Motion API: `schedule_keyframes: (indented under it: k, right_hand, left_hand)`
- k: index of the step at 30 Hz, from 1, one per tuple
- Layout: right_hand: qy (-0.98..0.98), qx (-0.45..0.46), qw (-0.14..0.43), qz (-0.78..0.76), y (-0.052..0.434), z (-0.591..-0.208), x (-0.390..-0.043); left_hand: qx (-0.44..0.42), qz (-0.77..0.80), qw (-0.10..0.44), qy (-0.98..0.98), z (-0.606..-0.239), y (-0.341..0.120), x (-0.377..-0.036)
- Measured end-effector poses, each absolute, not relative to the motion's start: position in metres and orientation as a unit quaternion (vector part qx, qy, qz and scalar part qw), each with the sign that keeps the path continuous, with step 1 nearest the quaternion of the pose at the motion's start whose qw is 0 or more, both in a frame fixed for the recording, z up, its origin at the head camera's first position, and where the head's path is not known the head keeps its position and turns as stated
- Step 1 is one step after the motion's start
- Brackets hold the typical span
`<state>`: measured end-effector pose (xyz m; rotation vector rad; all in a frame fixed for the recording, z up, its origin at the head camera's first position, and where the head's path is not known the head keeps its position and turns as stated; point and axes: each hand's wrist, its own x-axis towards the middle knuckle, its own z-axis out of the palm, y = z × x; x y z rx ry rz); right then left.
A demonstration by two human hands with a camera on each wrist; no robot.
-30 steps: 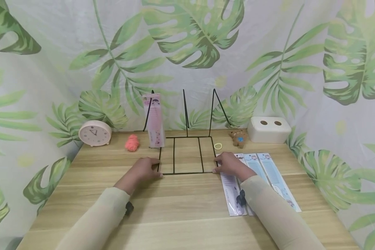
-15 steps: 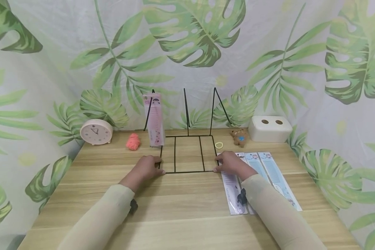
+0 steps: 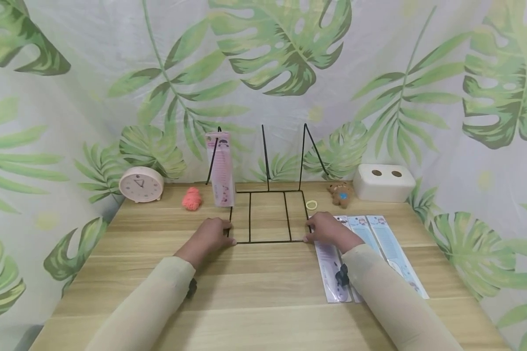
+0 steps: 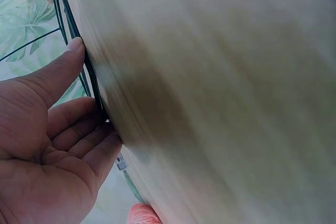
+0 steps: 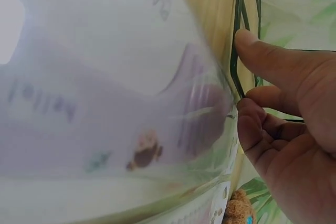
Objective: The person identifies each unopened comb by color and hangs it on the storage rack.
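A black wire rack lies with its flat base on the wooden table, and angled wire dividers rise at its back. My left hand pinches the rack's front left corner; in the left wrist view the thumb lies along the wire and the fingers bend behind it. At the front right corner, my right hand pinches the frame between thumb and fingers. A pink packaged strip with printed lines stands upright in the rack's left slot. Several flat packages, such as a light blue one, lie beneath and beside my right forearm.
Along the back left are a pink round clock and a coral yarn bundle. Right of the rack lie a yellow ring and a small brown bear, beside a white box with two holes. A leaf-print curtain hangs behind.
The head view has shifted slightly, so the scene sits a little further right. My left forearm has come in slightly. Both hands stay on the rack's front corners.
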<state>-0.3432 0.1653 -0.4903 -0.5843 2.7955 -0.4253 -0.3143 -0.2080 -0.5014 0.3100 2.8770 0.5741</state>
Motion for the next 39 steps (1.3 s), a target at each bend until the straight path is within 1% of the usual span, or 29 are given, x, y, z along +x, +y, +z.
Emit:
schedule_keyframes:
  k: [6,9,15,17,20,23,27,30,39]
  right_hand:
    - [0.960,-0.206,0.114,-0.149,0.168,-0.490,-0.340]
    - [0.963,-0.190,0.095,-0.167,0.182,-0.486,-0.335]
    - [0.969,-0.078,0.056,-0.228,0.243,-0.474,-0.319]
    - [0.971,-0.028,0.042,-0.235,0.266,-0.476,-0.314]
    - [0.971,0.037,0.041,-0.233,0.301,-0.482,-0.306]
    - [0.964,0.105,0.064,-0.236,0.329,-0.489,-0.298]
    - [0.950,0.159,0.108,-0.245,0.346,-0.489,-0.291]
    - [0.945,0.168,0.134,-0.247,0.350,-0.486,-0.291]
    - [0.936,0.180,0.170,-0.249,0.351,-0.485,-0.299]
  left_hand:
    - [0.093,0.188,0.095,0.973,-0.501,-0.208,-0.316]
    - [0.095,0.194,0.096,0.972,-0.504,-0.206,-0.317]
    - [0.094,0.207,0.098,0.969,-0.512,-0.203,-0.314]
    - [0.090,0.208,0.096,0.969,-0.510,-0.204,-0.313]
    - [0.087,0.207,0.096,0.970,-0.506,-0.205,-0.314]
    - [0.087,0.206,0.099,0.970,-0.503,-0.206,-0.315]
    - [0.084,0.212,0.102,0.968,-0.502,-0.206,-0.315]
    - [0.084,0.213,0.104,0.968,-0.501,-0.206,-0.315]
    - [0.084,0.202,0.108,0.970,-0.498,-0.203,-0.314]
